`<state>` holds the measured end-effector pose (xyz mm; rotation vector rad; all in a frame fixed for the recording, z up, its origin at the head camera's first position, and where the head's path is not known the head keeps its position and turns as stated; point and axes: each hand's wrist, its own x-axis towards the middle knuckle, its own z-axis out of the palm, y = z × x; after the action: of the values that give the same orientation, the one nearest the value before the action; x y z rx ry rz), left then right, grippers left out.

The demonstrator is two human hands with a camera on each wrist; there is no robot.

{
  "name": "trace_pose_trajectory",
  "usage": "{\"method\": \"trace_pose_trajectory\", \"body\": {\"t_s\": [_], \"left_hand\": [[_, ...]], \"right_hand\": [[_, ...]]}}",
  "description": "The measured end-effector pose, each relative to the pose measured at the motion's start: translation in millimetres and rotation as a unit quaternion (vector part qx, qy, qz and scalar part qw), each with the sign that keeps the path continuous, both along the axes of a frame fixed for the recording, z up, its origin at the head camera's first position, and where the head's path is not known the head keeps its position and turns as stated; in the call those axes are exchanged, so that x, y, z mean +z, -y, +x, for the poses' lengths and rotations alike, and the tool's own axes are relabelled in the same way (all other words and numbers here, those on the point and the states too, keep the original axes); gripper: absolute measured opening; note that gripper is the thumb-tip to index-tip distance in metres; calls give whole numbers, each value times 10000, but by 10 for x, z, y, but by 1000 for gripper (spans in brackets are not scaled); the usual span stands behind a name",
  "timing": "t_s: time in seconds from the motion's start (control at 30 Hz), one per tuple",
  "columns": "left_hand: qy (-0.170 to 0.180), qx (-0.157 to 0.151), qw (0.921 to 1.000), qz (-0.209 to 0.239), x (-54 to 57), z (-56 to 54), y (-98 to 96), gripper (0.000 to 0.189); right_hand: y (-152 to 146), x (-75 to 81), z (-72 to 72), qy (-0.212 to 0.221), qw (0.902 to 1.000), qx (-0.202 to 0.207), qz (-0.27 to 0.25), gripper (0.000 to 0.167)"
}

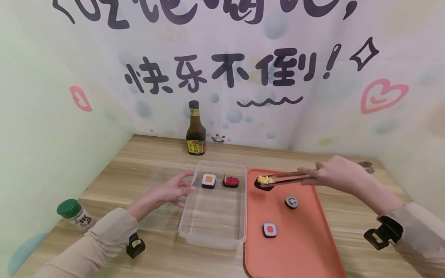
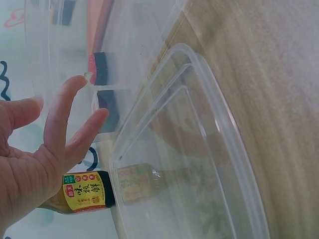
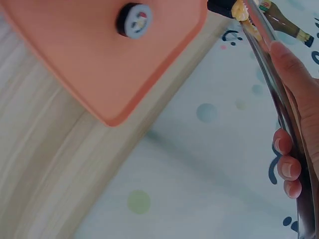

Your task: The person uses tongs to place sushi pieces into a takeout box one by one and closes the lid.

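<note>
My right hand (image 1: 335, 173) grips metal tongs (image 1: 288, 175). Their tips pinch a dark sushi piece with a yellow topping (image 1: 265, 180), held over the far left part of the orange tray (image 1: 295, 255). Fingers of my left hand (image 1: 170, 190) are spread and rest at the left wall of a clear plastic container (image 1: 212, 241). Inside it, near the far end, sit a white sushi piece with an orange centre (image 1: 208, 180) and a red-topped one (image 1: 231, 181). Two rolls, one round (image 1: 291, 202) and one squarish with a red centre (image 1: 269, 229), lie on the tray.
A clear lid (image 1: 161, 222) lies left of the container, partly under my left forearm. At the back stands a sauce bottle (image 1: 196, 133). A green-capped shaker (image 1: 77, 216) is at the left edge. A printed cloth (image 1: 222, 116) hangs behind the table.
</note>
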<state>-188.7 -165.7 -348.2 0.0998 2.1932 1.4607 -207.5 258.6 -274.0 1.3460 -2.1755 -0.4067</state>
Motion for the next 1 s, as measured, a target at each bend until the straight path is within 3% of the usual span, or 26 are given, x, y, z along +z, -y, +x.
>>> {"method": "trace_pose_trajectory", "body": {"t_s": [0.27,0.43,0.6,0.8,1.0], "left_hand": [[-67,55,9999,134,7,-18,76,61],[-155,46,9997,181,7,2,84,61],[-152,162,9997,43,-7,20,22,59],[-228,114,9994,246,-17,53,-16,60],[-355,73,9989,303,-52,56,15,61]], "right_hand": [[319,206,-79,-140,9996,92,-246,60],[701,217,-114,-96,9996,249,62,63],[1065,109,-147,-82,9961,556,686,38],[1404,-89,-158,162,9920,535,1136,32],[1608,-221,-176,11,9916,497,1197,34]]}}
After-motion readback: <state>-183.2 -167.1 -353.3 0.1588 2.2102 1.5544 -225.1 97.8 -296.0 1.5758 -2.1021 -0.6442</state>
